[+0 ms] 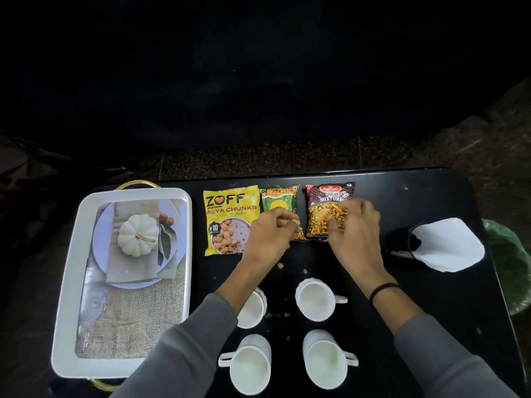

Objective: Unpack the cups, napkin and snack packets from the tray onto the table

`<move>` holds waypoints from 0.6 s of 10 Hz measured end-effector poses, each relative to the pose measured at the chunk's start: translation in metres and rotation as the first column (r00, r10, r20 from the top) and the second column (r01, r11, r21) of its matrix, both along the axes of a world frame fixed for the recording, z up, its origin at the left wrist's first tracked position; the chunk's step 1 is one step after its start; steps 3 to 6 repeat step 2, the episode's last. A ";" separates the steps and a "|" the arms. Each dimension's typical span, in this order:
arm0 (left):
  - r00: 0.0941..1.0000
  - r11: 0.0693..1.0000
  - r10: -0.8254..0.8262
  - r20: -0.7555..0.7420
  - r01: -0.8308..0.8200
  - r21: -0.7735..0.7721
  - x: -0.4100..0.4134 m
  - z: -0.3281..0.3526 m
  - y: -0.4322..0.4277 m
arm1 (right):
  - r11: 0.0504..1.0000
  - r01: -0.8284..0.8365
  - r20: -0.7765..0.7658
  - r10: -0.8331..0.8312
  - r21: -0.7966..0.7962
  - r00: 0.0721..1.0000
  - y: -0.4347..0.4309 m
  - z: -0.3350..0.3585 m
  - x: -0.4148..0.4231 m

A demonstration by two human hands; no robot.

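Observation:
A white tray (pixel 71 271) with a printed pumpkin picture lies at the left of the black table (pixel 416 196). Three snack packets lie in a row at the back: yellow soya chunks (pixel 227 219), green packet (pixel 280 201), dark mixture packet (pixel 327 202). My left hand (pixel 270 237) pinches the green packet's lower edge. My right hand (pixel 353 228) rests on the mixture packet, fingers curled over its lower right part. Several white cups (pixel 316 300) stand near the front; my left arm partly hides one. A white napkin (pixel 448 245) sits in a black holder (pixel 399 245) at the right.
The tray has gold handles (pixel 138 183) at its ends and holds no loose items. A green object (pixel 508 268) lies beyond the table's right edge. Dark ground surrounds the table.

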State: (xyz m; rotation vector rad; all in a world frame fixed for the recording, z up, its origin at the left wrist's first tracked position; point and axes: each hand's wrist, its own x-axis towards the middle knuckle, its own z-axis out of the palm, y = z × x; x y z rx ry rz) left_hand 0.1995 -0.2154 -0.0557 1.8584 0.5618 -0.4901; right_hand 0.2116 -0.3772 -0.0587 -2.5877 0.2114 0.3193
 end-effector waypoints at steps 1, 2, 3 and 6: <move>0.999 0.999 -0.041 0.017 0.041 0.019 -0.009 0.007 0.006 | 0.996 -0.031 0.033 0.028 0.082 0.999 0.008 0.007 -0.008; 0.991 0.988 -0.113 0.067 0.106 0.109 -0.024 0.010 0.015 | 0.985 -0.080 0.085 0.068 0.154 0.994 0.021 0.011 -0.022; 0.991 0.988 -0.113 0.067 0.106 0.109 -0.024 0.010 0.015 | 0.985 -0.080 0.085 0.068 0.154 0.994 0.021 0.011 -0.022; 0.991 0.988 -0.113 0.067 0.106 0.109 -0.024 0.010 0.015 | 0.985 -0.080 0.085 0.068 0.154 0.994 0.021 0.011 -0.022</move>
